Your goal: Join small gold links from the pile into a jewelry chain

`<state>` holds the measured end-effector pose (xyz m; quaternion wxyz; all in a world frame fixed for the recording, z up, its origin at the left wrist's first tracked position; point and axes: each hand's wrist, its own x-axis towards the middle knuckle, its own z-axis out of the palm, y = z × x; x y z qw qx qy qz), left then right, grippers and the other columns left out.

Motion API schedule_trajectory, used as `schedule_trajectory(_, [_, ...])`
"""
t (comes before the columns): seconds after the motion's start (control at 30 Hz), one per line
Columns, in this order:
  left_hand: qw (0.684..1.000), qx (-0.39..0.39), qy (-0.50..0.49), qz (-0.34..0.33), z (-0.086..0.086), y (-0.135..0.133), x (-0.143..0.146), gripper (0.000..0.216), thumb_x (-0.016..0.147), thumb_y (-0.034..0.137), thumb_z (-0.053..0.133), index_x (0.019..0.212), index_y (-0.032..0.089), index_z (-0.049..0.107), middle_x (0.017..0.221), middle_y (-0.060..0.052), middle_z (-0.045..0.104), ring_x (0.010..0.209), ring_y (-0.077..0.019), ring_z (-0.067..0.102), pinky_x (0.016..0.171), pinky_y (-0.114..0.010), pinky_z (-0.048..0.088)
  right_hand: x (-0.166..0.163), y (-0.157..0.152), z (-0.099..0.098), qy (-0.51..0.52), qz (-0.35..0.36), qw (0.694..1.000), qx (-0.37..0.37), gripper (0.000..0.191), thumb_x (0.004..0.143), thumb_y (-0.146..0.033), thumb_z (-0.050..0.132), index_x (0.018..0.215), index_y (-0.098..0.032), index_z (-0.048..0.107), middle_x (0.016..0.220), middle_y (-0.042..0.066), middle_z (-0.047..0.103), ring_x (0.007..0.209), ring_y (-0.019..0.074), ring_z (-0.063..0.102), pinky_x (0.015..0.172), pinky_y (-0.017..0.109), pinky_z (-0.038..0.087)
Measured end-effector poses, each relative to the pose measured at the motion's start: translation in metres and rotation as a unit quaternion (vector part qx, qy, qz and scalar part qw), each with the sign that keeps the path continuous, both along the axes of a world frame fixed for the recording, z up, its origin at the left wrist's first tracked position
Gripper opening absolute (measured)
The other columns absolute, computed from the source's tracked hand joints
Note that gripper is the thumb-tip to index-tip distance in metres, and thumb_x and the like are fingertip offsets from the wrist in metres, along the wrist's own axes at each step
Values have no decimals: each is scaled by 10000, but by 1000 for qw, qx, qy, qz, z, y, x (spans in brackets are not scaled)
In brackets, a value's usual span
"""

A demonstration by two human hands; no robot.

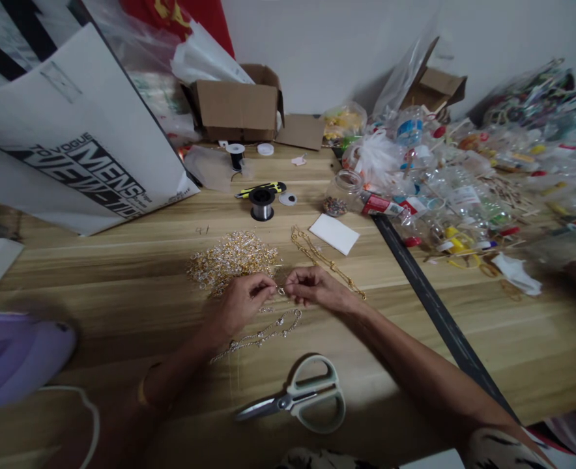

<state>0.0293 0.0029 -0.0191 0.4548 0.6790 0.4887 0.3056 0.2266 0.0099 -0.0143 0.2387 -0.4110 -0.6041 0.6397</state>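
Observation:
My left hand [246, 299] and my right hand [317, 288] meet over the table, both closed in a pinch. Between their fingertips shows a small metal ring [281, 291], touching the right fingers; what the left fingers pinch is too small to make out. Just behind the left hand lies a pile of gold and silver jewelry pieces [232, 257]. A silver chain [253, 340] with small charms stretches below the hands. Behind the right hand rests a gold chain [324, 259]. Nearer me are scissors [312, 397] with pale handles, blades pointing left.
Behind the pile stand a wire spool [262, 205], a yellow cutter knife [268, 189] and a white card [334, 233]. A large paper bag [73, 143] is at left, above a purple iron [19, 358]. Plastic bottles [464, 195] crowd the right. A cardboard box [236, 104] sits behind.

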Motion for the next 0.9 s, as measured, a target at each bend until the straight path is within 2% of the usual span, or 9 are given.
schedule_trajectory(0.2, [993, -72, -95, 23, 2, 5, -1, 88, 702, 235, 651, 695, 147, 653, 678, -37, 681, 673, -159, 633, 655, -245, 472, -1, 0, 0, -8, -30, 999, -12, 255, 802, -383, 593, 768, -132, 562, 619, -15, 540, 510, 60, 474, 469, 172, 399])
schedule_trajectory(0.4, [978, -119, -168, 37, 1, 9, -5, 162, 695, 294, 680, 747, 142, 663, 919, -76, 721, 707, -150, 646, 653, -249, 488, 1, 1, -6, 3, -61, 998, 3, 228, 804, -364, 580, 782, -141, 539, 597, -29, 516, 494, 61, 450, 457, 175, 365])
schedule_trajectory(0.5, [969, -140, -199, 48, 1, 9, -5, 151, 706, 283, 678, 747, 139, 661, 938, -79, 721, 718, -148, 647, 657, -253, 486, 1, 2, -6, -8, -64, 998, 11, 203, 802, -338, 574, 784, -140, 539, 592, -31, 509, 499, 61, 451, 464, 175, 362])
schedule_trajectory(0.73, [910, -244, -332, 48, -3, 9, -6, 142, 668, 217, 715, 743, 128, 632, 939, -80, 721, 763, -152, 662, 700, -268, 477, 0, 1, -2, -8, -62, 998, 25, 173, 786, -308, 575, 825, -141, 547, 608, -32, 505, 497, 61, 431, 462, 177, 357])
schedule_trajectory(0.9, [884, -278, -372, 63, -4, 10, -6, 153, 650, 185, 727, 730, 127, 611, 916, -89, 729, 810, -180, 676, 721, -281, 481, 1, 1, -4, -4, -58, 998, 25, 177, 772, -307, 589, 820, -141, 548, 588, -40, 496, 485, 57, 419, 454, 174, 333])
